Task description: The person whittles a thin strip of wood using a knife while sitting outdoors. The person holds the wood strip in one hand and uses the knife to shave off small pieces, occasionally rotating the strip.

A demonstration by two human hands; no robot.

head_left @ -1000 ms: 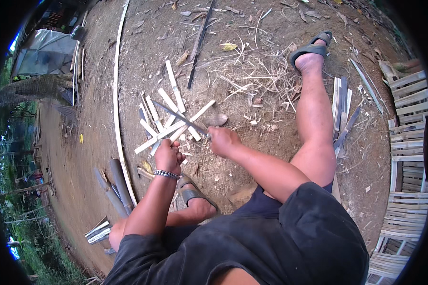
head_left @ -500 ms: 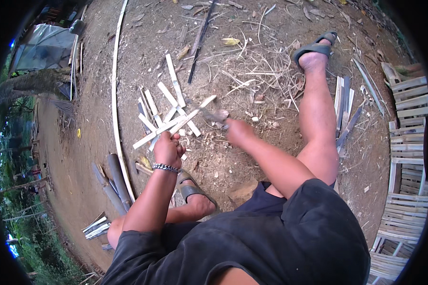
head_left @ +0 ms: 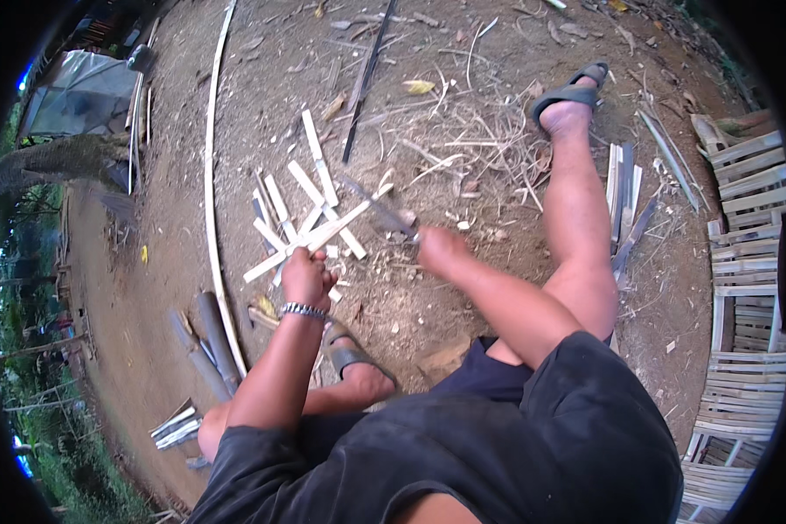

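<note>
My left hand (head_left: pixel 306 276), with a metal bracelet at its wrist, is closed round the near end of a pale bamboo strip (head_left: pixel 342 224) that slants up to the right. In my closed right hand (head_left: pixel 444 251) is a knife (head_left: pixel 391 217). Its dark blade points up and left and crosses the strip near the far end; I cannot tell how deep it bites. The knife's handle is mostly hidden in my fist. Just beyond my left hand, several cut bamboo strips (head_left: pixel 310 182) lie crossed over each other on the dirt.
A long bamboo pole (head_left: pixel 210 166) runs along the left. Dark bamboo lengths (head_left: pixel 216 327) lie near my left leg. Fibrous shavings (head_left: pixel 502 144) cover the ground ahead. More strips (head_left: pixel 622 192) lie beside my right leg, and a slatted bamboo frame (head_left: pixel 747 306) stands at the right.
The knife blade, blurred before, now shows clearly across the strip, pointing more up and left. My right hand has shifted slightly. My left hand keeps its hold.
</note>
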